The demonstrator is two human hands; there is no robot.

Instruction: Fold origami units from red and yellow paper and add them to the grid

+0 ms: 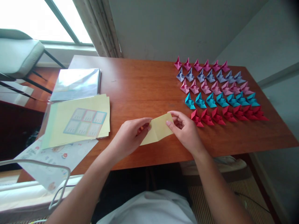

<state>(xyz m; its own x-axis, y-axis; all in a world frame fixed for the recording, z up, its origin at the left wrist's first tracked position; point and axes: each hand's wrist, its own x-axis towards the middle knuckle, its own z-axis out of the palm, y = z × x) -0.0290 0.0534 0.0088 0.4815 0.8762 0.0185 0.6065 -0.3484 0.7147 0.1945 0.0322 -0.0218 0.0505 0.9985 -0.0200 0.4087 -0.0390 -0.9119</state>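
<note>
A yellow sheet of paper with a crease down its middle is held up over the front of the wooden table. My left hand pinches its left edge between thumb and fingers. At the right edge, my right hand grips the sheet, thumb on the near face and fingers behind. Just beyond my right hand stands a row of red folded paper figures. Behind them are rows of turquoise figures, pink figures, lilac figures and magenta figures.
On the table's left lie a stack of yellow paper with a printed card on top, a shiny plastic-wrapped pack and a patterned white sheet. A chair stands beyond the table, by the window.
</note>
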